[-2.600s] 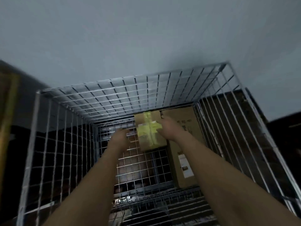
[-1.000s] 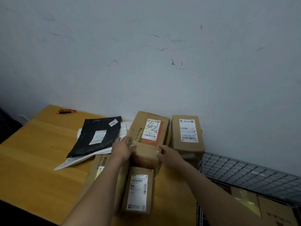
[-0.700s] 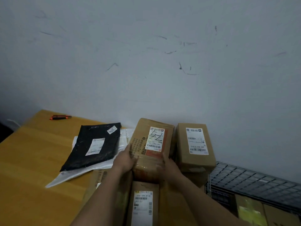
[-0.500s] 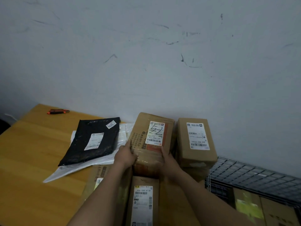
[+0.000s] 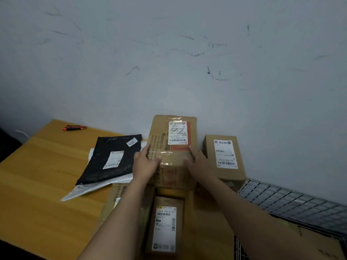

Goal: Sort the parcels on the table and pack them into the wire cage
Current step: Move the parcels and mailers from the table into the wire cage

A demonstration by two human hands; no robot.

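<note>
Head view puts both your hands on one tall cardboard box point(image 5: 172, 147) near the wall. Your left hand point(image 5: 145, 164) presses its left face with the fingers point(image 5: 153, 158) curled over the near top edge, and your right hand point(image 5: 199, 162) clamps the opposite side, so the box is held between your two palms. Its white label, scrawled with black marker, faces up. Whether the box is clear of the parcels beneath it you cannot tell.

Just right of it stands a smaller brown box point(image 5: 224, 158) with a white label, close to the wall. Nearer to you, between your forearms, a narrow labelled parcel point(image 5: 165, 226) lies on a flat carton point(image 5: 120, 196) that your left arm mostly hides. To the left, a black mailer bag point(image 5: 112, 158) lies on a white plastic bag point(image 5: 90, 190) on the wooden surface point(image 5: 41, 184). An orange-and-black cutter point(image 5: 75, 127) rests at the far left edge, well apart from the parcels.

At the lower right, the wire cage point(image 5: 293, 201) stands beside the surface, with brown cartons point(image 5: 319, 243) visible inside it.
</note>
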